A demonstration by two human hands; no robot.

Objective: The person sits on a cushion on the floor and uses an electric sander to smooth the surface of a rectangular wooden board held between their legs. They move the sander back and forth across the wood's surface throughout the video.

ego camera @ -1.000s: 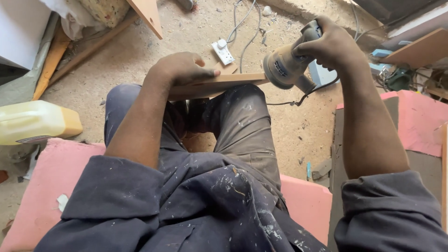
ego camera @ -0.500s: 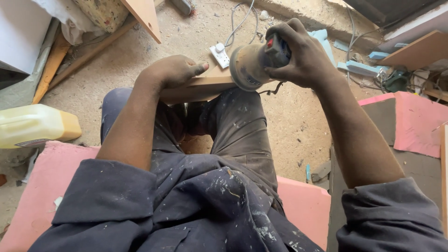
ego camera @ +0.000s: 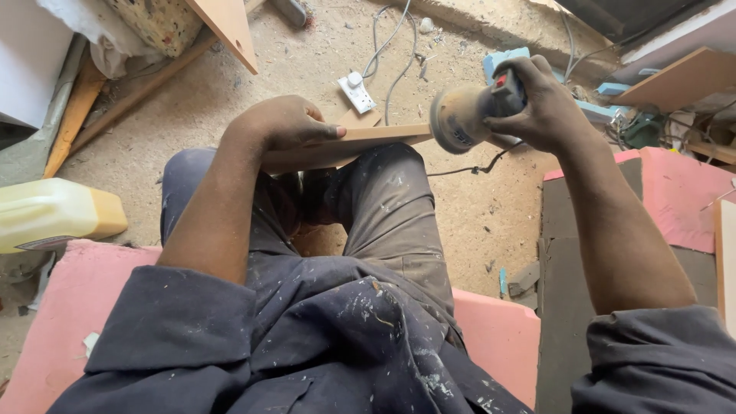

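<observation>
A flat wooden board (ego camera: 368,138) lies across my knees. My left hand (ego camera: 280,123) presses down on its left part, fingers spread over the top. My right hand (ego camera: 537,103) grips a dusty round power sander (ego camera: 468,115), tilted so its disc faces the board's right end and touches or nearly touches that edge. The sander's black cord (ego camera: 479,167) trails down to the sandy floor.
A white socket strip (ego camera: 357,92) with cables lies on the floor beyond the board. A yellow jerrycan (ego camera: 57,215) lies at my left. Pink foam (ego camera: 46,345) is under me, with more pink foam and boards (ego camera: 675,188) at the right and wooden planks (ego camera: 222,27) at upper left.
My right hand has swung the sander from flat on the board's right end to tilted on its side at that edge. My left hand has stayed on the board.
</observation>
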